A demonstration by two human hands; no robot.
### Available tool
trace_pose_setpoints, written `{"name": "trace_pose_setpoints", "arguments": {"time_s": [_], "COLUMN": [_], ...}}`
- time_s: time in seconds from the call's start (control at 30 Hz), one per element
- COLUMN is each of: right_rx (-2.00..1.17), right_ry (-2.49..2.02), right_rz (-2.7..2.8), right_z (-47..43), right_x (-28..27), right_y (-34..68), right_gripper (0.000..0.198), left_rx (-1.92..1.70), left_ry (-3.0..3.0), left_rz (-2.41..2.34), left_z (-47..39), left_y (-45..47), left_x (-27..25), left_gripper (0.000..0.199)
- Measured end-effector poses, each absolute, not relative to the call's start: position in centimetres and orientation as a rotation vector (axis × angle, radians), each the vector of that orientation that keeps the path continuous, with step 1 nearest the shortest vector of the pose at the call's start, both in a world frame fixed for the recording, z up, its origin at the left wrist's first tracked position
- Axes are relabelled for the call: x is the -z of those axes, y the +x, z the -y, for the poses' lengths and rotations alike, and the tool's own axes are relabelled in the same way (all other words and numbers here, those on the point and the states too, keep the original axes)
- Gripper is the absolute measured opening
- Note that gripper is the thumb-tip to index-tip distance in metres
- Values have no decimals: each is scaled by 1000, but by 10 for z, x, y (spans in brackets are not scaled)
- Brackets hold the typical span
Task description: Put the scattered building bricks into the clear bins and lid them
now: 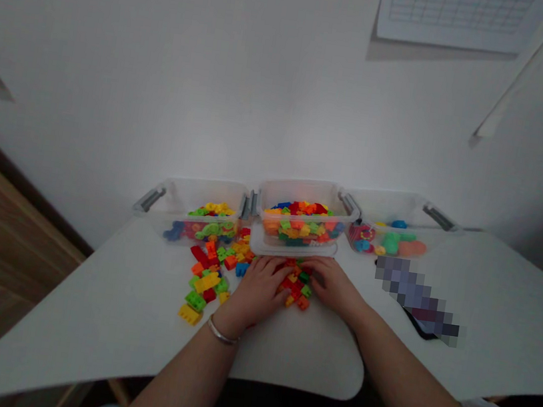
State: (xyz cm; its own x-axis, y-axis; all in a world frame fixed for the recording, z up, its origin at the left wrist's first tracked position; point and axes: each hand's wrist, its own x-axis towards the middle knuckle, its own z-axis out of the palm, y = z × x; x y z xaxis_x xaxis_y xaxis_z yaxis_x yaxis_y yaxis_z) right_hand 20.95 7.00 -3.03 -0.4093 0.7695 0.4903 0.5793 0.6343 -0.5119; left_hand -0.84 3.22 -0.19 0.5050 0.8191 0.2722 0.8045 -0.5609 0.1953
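Observation:
My left hand [260, 291] reaches over the table, its fingers spread at the left side of a small cluster of toy building bricks [294, 287] in red, orange, yellow and green. From the right, my right hand [335, 286] rests against the same cluster, fingers bent with the thumb apart. Neither hand visibly grips a brick, though some fingertips are hidden. To the left of my left hand, a loose pile of bricks [207, 282] spreads toward the table's front. Behind my hands stands a clear plastic bin [306, 225] heaped with bricks, on a white lid [265, 246].
A second clear bin [193, 187] with colourful toy pieces stands at the back left, a third [387, 203] at the back right. A phone-like object [418, 308], partly pixelated, lies right of my right hand. The white table [108, 322] meets the wall [217, 88].

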Motion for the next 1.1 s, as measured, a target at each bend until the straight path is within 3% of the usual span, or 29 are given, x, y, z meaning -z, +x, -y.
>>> {"name": "trace_pose_setpoints", "arguments": {"time_s": [0.87,1.1], "right_rx": [-303,-175], "right_ry": [-1279,-1120], "right_rz": [2031,1803], "right_z": [-69,-62], "right_x": [29,14], "right_y": [216,210], "right_gripper": [16,14], "left_rx": [-541,-536], "left_ry": [2671,2681], "left_rz": [-1447,-1437], "left_z": [-30,-30], "left_y": [-8,-8], "left_x": [-1,-3], "left_gripper": [41,41]}}
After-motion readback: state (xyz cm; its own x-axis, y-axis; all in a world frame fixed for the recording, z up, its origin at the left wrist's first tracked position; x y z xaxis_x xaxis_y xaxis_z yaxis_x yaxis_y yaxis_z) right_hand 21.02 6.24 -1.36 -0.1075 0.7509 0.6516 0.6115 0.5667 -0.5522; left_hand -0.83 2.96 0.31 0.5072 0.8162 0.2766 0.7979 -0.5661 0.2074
